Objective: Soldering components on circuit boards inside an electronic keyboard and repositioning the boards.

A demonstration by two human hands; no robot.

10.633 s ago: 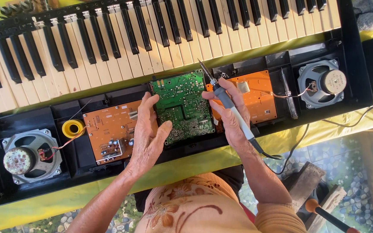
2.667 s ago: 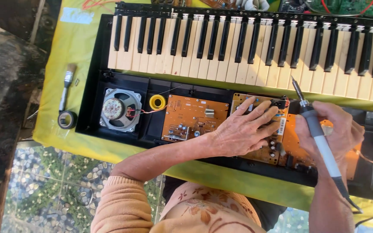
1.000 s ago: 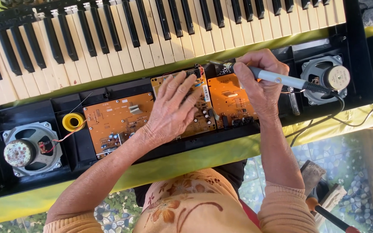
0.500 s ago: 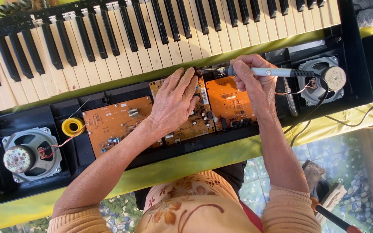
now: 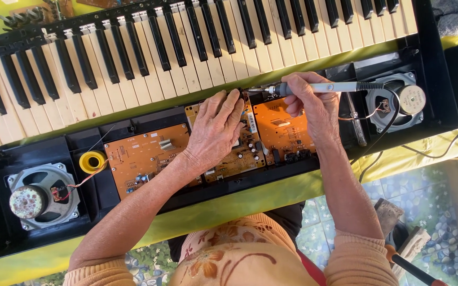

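Pressing flat on the middle circuit board (image 5: 239,153) inside the opened keyboard (image 5: 197,47), the left hand (image 5: 216,132) steadies it, while the right hand (image 5: 308,103), fingers closed on the soldering iron (image 5: 319,87), puts its tip at the board's upper edge; soldering seems underway, and the case is not yet closed.

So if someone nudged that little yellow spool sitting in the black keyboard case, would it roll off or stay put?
The small yellow spool lies flat on its end with the hole facing up, so a nudge would probably slide it, not roll it. It looks small and likely light. The walls of the black keyboard case around it would probably stop it soon.
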